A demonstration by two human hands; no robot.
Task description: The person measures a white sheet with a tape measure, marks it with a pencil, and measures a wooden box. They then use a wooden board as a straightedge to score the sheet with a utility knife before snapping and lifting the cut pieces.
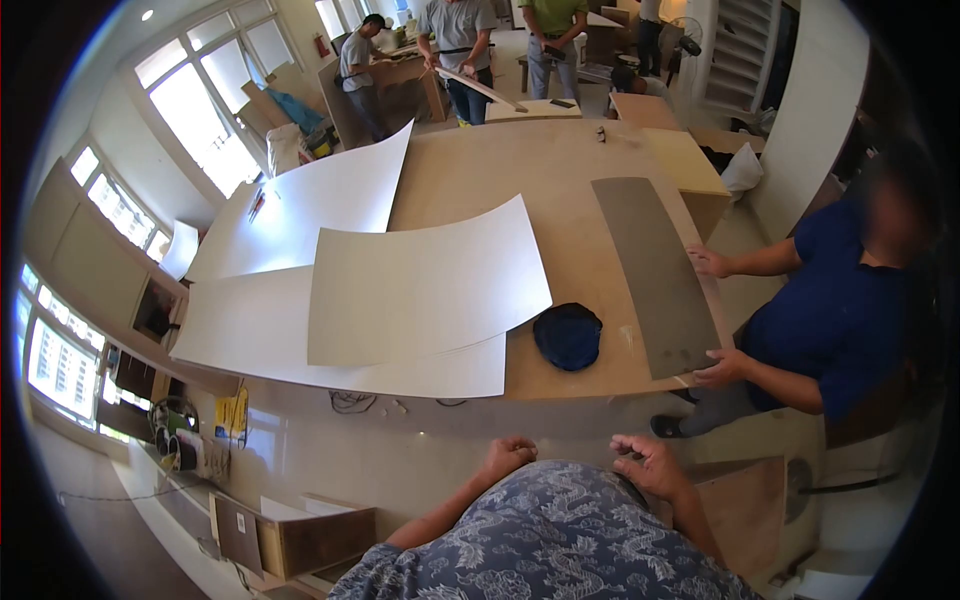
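Note:
My left hand (508, 457) is held low in front of my patterned shirt, its fingers curled; whether anything is in them is hidden. My right hand (648, 465) is beside the shirt with its fingers apart and nothing in them. Both are short of the near edge of a large wooden table (480, 165). On it lie white sheets (420, 290), some overlapping, a round dark blue object (567, 337) and a long grey panel (655, 270). A co-worker in dark blue has both hands at the panel's right edge.
The co-worker (830, 290) stands at the table's right side. Other people are working beyond the far edge, near light wooden boxes (530, 110). Below left is an open wooden drawer (315, 540). A brown board (735, 510) is at my lower right.

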